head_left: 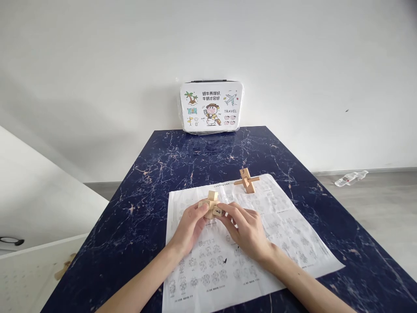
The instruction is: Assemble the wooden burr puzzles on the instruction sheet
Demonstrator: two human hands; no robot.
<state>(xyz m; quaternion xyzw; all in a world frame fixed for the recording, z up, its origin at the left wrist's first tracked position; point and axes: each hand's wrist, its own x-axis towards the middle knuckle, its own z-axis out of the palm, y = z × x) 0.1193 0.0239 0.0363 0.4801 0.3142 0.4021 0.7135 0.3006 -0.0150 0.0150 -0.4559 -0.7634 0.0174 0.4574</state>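
Note:
Between my two hands is a pale wooden interlocking puzzle (213,196), with block ends sticking out and a dark "3" marked on one. My left hand (192,222) is closed on its left side, thumb on top. The fingers of my right hand (243,226) pinch its right side near the marked end. Both hands are over a printed instruction sheet (273,269) with rows of small puzzle drawings. Beyond my right hand, a second, browner wooden puzzle (246,181) in a cross shape stands on the sheet's far edge. My fingers cover part of the held puzzle.
The sheet lies on a dark blue marbled table (130,217). A white case (211,106) with cartoon prints stands at the far edge against the wall. Clear plastic (351,178) lies on the floor at right. A white drawer-like surface (29,274) is at lower left.

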